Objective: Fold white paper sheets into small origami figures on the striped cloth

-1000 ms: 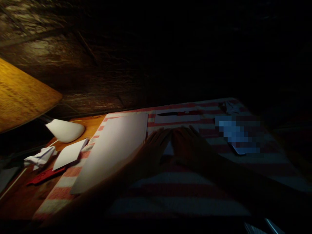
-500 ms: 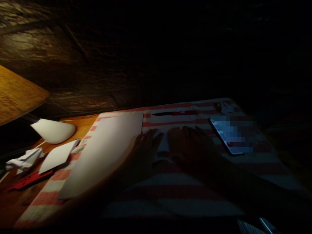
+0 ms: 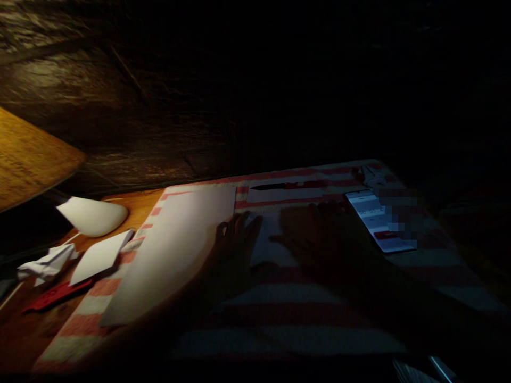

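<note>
A small piece of white paper (image 3: 268, 234) lies between my hands on a red-and-white striped cloth (image 3: 279, 314). My left hand (image 3: 236, 247) rests at the paper's left edge, fingers apart and bent a little. Spread over the paper's right side is my right hand (image 3: 315, 234), palm down with the thumb pointing left; deep shadow blurs its outline. A large white sheet (image 3: 175, 239) lies just left of my left hand. Beyond the hands, a knife with a red handle (image 3: 301, 184) and dark blade lies on another white paper (image 3: 255, 197).
A lit phone (image 3: 371, 221) lies right of my right hand. On the wooden table (image 3: 139, 202) at left stand a lamp with a tan shade (image 3: 32, 159) and white base (image 3: 96, 217), crumpled paper (image 3: 50, 263), a white paper piece (image 3: 101, 255) and a red-handled item (image 3: 59, 294). A dark wall rises behind.
My right hand has shifted slightly right and spread across the paper, which now looks flatter. My left hand's fingers have moved a little left. The phone screen looks brighter.
</note>
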The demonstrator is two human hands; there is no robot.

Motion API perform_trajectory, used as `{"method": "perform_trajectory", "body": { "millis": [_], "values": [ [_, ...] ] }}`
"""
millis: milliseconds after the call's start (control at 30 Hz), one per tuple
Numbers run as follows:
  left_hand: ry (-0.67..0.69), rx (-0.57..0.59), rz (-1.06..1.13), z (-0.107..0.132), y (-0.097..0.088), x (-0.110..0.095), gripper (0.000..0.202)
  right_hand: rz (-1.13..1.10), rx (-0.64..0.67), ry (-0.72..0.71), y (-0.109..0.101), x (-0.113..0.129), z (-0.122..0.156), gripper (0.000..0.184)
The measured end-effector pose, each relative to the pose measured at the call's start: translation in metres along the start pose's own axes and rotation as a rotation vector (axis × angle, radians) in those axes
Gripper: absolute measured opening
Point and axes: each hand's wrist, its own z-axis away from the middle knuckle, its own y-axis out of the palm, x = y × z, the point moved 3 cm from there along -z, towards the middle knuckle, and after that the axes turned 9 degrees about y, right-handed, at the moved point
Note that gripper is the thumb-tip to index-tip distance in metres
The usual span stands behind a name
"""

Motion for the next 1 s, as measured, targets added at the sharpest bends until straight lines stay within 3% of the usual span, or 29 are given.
{"method": "perform_trajectory", "body": {
  "millis": [133,233,400,500,567,800,933,1000],
  "values": [
    [0.026,-0.013,0.050,0.000,0.003,0.003,0.087,-0.156,-0.029,-0.101,0.015,-0.004,-0.010,0.064],
    [0.048,-0.009,0.058,-0.001,0.004,0.008,0.090,-0.282,0.001,-0.155,0.023,-0.005,-0.018,0.059],
    [0.039,-0.078,0.088,-0.006,0.003,0.023,0.099,-0.455,0.104,-0.124,0.011,-0.003,-0.023,0.032],
    [0.012,-0.188,0.121,-0.008,-0.004,0.028,0.092,-0.624,0.196,-0.176,-0.001,0.000,-0.020,0.026],
    [-0.010,-0.275,0.151,-0.008,-0.009,0.029,0.084,-0.620,0.215,-0.158,-0.004,-0.001,-0.020,0.022],
    [-0.139,-0.688,0.280,-0.002,-0.024,0.033,0.048,-0.548,0.256,0.076,0.008,-0.014,-0.020,0.035],
    [-0.188,-0.829,0.369,-0.001,-0.022,0.040,0.035,-0.565,0.257,-0.066,0.013,-0.007,-0.020,0.042],
    [-0.207,-0.882,0.436,-0.001,-0.018,0.044,0.030,-0.593,0.278,-0.120,0.014,-0.003,-0.019,0.033]
  ]
}}
